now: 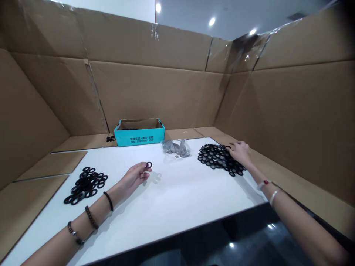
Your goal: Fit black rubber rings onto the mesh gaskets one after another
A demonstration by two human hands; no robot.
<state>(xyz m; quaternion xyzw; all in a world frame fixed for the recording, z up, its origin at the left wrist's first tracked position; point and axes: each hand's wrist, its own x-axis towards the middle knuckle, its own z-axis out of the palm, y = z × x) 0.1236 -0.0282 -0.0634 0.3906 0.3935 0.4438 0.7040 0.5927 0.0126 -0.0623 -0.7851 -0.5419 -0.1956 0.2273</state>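
Note:
My left hand (136, 175) is above the middle of the white table, pinching one black ring (149, 164) upright between thumb and fingertips. Its hole is open, like a rubber washer. On the left lies a loose pile of similar black rings (86, 183). At the right, my right hand (240, 152) reaches over the far edge of a larger pile of black rings with grey centres (220, 159). Its fingertips close on a ring at the pile's top edge; part of the grip is hidden by the hand.
A turquoise box (139, 136) stands at the back, with dark pieces inside. A few black pieces (110, 138) lie left of it. Near the box is a clear plastic bag (176, 147) with grey contents. Cardboard walls (155, 92) surround the white table (166, 207).

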